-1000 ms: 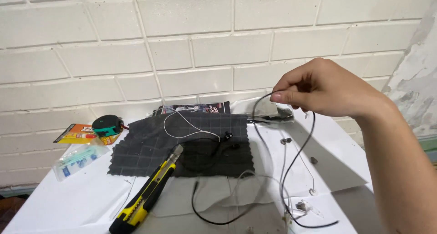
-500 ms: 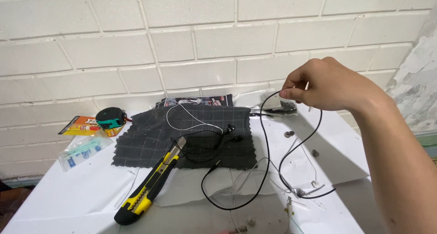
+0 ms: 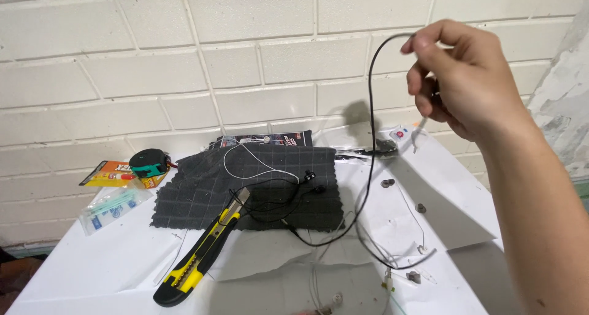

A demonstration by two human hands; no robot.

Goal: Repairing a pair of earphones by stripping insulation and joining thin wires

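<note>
My right hand (image 3: 461,82) is raised in front of the brick wall, fingers pinched on a thin black cable (image 3: 370,143). The cable arcs over my fingers and hangs down to the white table (image 3: 92,272), where it loops beside a dark checked cloth (image 3: 196,195). Black earbuds (image 3: 314,181) and a white wire (image 3: 245,161) lie on that cloth. A yellow and black utility knife (image 3: 199,258) rests at the cloth's front edge. My left hand is out of view.
A green tape measure (image 3: 150,161) sits on an orange package (image 3: 107,175) at the back left, with a clear plastic bag (image 3: 113,207) in front of it. Small metal parts (image 3: 388,183) and thin wires lie on white paper sheets (image 3: 454,198) at right.
My right hand has risen from near the table's back edge to well above it, lifting the black cable so that it hangs in a long arc.
</note>
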